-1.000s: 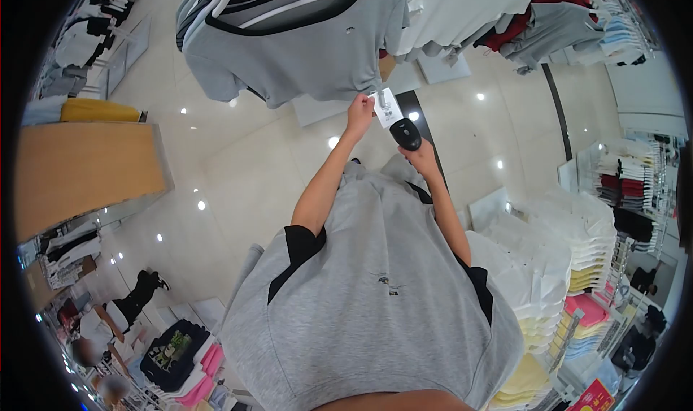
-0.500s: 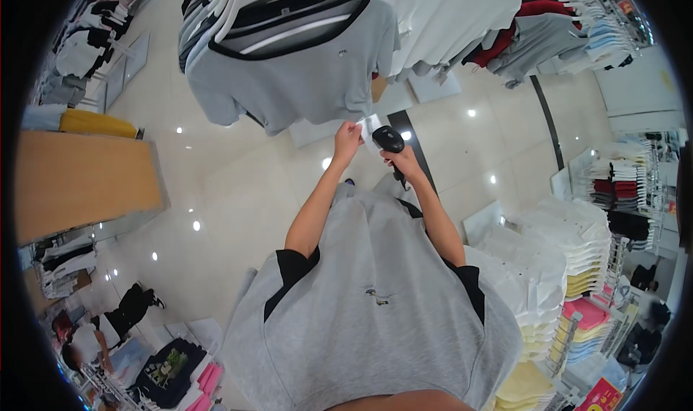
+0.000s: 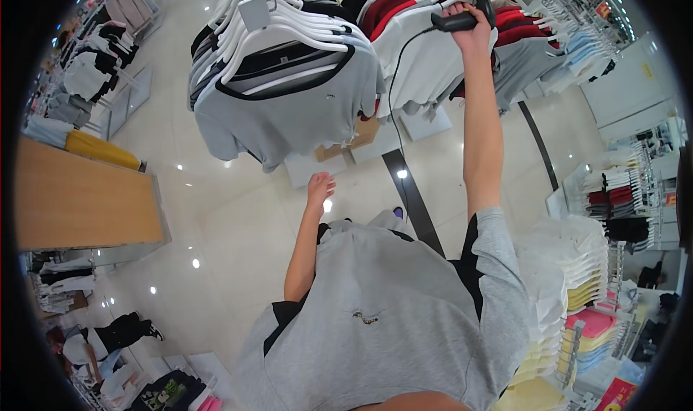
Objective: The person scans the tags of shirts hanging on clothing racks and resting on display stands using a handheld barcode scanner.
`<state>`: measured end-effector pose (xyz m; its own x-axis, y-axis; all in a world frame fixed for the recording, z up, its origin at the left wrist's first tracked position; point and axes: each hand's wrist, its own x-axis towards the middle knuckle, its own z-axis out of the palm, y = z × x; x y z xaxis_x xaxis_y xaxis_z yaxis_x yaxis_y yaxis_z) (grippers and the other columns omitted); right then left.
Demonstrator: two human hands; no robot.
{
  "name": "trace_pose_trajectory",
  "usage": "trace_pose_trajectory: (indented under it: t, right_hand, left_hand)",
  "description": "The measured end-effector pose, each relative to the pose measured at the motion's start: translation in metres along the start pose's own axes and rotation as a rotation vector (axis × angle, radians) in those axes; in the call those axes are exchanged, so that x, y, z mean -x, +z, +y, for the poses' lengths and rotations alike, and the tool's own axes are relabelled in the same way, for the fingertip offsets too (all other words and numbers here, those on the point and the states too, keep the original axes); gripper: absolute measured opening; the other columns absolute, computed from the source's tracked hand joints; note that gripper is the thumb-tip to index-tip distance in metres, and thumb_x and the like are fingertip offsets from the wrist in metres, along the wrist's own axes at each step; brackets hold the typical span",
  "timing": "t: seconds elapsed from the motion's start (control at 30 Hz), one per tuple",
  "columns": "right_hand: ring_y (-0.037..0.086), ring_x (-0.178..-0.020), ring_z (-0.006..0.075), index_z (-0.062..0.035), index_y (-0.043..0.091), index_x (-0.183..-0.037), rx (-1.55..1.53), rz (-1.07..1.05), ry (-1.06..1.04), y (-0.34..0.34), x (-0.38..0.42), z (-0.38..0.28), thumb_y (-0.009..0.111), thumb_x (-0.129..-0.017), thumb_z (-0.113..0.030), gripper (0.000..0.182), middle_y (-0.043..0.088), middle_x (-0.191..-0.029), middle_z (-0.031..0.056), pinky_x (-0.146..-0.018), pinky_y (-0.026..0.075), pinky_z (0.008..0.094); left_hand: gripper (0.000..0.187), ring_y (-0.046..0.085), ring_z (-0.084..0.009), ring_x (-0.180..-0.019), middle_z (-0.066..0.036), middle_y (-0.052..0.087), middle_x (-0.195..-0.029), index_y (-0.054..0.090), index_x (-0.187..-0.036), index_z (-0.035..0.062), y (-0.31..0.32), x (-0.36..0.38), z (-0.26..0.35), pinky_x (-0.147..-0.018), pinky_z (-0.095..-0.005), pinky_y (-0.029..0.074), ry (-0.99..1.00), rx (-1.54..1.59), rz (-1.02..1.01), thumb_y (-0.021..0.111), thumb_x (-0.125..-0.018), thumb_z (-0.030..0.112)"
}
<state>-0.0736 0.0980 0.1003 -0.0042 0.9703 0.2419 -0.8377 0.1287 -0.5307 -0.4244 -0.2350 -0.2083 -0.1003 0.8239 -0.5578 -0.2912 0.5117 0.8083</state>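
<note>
Some way along, seemingly, grips a raised black plastic corded scanner (image 3: 486, 9), unreleased, in the right hand (image 3: 471, 34) near far-right white cloth tops (image 3: 427, 58), with the left hand (image 3: 319, 190) loosely spread, empty.

From where I'm standing, I can't read a word or a number. The red sign (image 3: 616, 395) at the lower right carries pale markings, too blurred to make out. The neck label (image 3: 284, 59) in the grey black-trimmed T-shirt (image 3: 289, 115) is too small, and so is the little chest motif (image 3: 330, 96). The green print (image 3: 172, 391) on the dark shirt (image 3: 153, 399) is illegible too.
</note>
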Motion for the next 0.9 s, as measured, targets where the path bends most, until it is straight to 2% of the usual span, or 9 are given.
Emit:
trace_pose_trajectory:
  t: [0.1, 0.2, 0.43, 0.57, 0.6, 0.67, 0.7, 0.8, 0.9]
  right_hand:
    - [0.046, -0.121, 0.034, 0.0037, 0.049, -0.108, -0.188, 0.105, 0.028, -0.019, -0.034, -0.014, 0.052, -0.078, -0.007, 0.032, 0.051, -0.123, 0.0189, -0.106, 0.031, 0.0535]
    - [0.053, -0.115, 0.038, 0.0044, 0.053, -0.111, -0.319, -0.06, -0.128, -0.019, -0.015, -0.037, 0.048, -0.081, -0.013, 0.034, 0.057, -0.117, 0.0228, -0.107, 0.031, 0.0563]
    - [0.046, -0.126, 0.0302, 0.0031, 0.05, -0.122, -0.149, 0.102, -0.337, 0.007, 0.098, -0.035, 0.046, -0.088, -0.015, 0.039, 0.054, -0.128, 0.019, -0.113, 0.025, 0.0536]
    - [0.042, -0.128, 0.0295, -0.0022, 0.05, -0.121, 0.019, 0.079, -0.117, 0.041, 0.186, 0.015, 0.05, -0.087, -0.01, 0.035, 0.05, -0.131, 0.0166, -0.109, 0.031, 0.0442]
    - [0.04, -0.13, 0.0333, 0.0001, 0.04, -0.133, 0.234, 0.115, -0.108, 0.051, 0.205, 0.032, 0.051, -0.083, -0.01, 0.052, 0.044, -0.136, 0.0189, -0.109, 0.03, 0.0478]
    - [0.044, -0.126, 0.0332, -0.0019, 0.043, -0.133, 0.36, -0.019, -0.01, 0.052, 0.238, 0.056, 0.059, -0.077, -0.005, 0.058, 0.05, -0.13, 0.0179, -0.103, 0.038, 0.049]
    - [0.055, -0.114, 0.0331, 0.0009, 0.044, -0.131, 0.36, -0.052, 0.054, 0.055, 0.251, 0.067, 0.062, -0.078, -0.004, 0.056, 0.055, -0.124, 0.0158, -0.096, 0.045, 0.0453]
    - [0.055, -0.114, 0.036, 0.0013, 0.044, -0.131, 0.337, -0.14, 0.189, 0.065, 0.274, 0.087, 0.067, -0.074, -0.003, 0.061, 0.053, -0.126, 0.0148, -0.085, 0.051, 0.0428]
    - [0.059, -0.109, 0.0322, 0.0005, 0.041, -0.135, 0.439, -0.191, 0.225, 0.077, 0.287, 0.093, 0.069, -0.073, -0.007, 0.068, 0.05, -0.132, 0.0145, -0.078, 0.052, 0.0367]
  left_hand:
    - [0.027, 0.06, -0.0172, -0.093, -0.006, 0.06, -0.106, 0.049, -0.115, 0.0069, -0.004, 0.007, 0.005, -0.078, -0.0324, 0.048, 0.031, 0.042, 0.002, 0.052, -0.091, 0.017]
    - [0.026, 0.061, -0.0172, -0.093, -0.006, 0.061, -0.104, 0.05, -0.115, 0.0066, -0.005, 0.016, 0.012, -0.079, -0.0319, 0.048, 0.044, 0.06, 0.031, 0.052, -0.091, 0.017]
    - [0.023, 0.06, -0.0167, -0.093, -0.006, 0.061, -0.102, 0.052, -0.111, 0.0053, 0.009, 0.015, 0.021, -0.077, -0.031, 0.048, 0.101, 0.03, 0.017, 0.055, -0.09, 0.016]
    - [0.037, 0.058, -0.0285, -0.103, -0.012, 0.06, -0.107, 0.052, -0.117, 0.0034, 0.058, 0.029, 0.06, -0.091, -0.0371, 0.045, 0.838, -0.504, 0.187, 0.064, -0.085, 0.017]
    - [0.04, 0.057, -0.0295, -0.105, -0.014, 0.059, -0.11, 0.052, -0.118, 0.0037, 0.078, 0.049, 0.09, -0.093, -0.0365, 0.043, 1.033, -0.635, 0.29, 0.066, -0.083, 0.018]
    - [0.043, 0.056, -0.0299, -0.105, -0.015, 0.059, -0.11, 0.054, -0.118, 0.0044, 0.107, 0.088, 0.153, -0.094, -0.0361, 0.041, 1.32, -0.826, 0.416, 0.068, -0.08, 0.018]
    - [0.043, 0.057, -0.0293, -0.102, -0.014, 0.06, -0.107, 0.054, -0.118, 0.0046, 0.116, 0.094, 0.172, -0.093, -0.0364, 0.041, 1.417, -0.884, 0.436, 0.069, -0.079, 0.018]
    - [0.035, 0.062, -0.0334, -0.086, -0.016, 0.063, -0.089, 0.056, -0.111, 0.0036, 0.126, 0.082, 0.187, -0.075, -0.0423, 0.047, 1.328, -0.855, 0.191, 0.068, -0.08, 0.016]
    - [0.024, 0.062, -0.0306, -0.067, -0.01, 0.063, -0.074, 0.057, -0.101, 0.0076, 0.111, 0.072, 0.19, -0.059, -0.0417, 0.047, 1.289, -0.852, 0.309, 0.066, -0.08, 0.015]
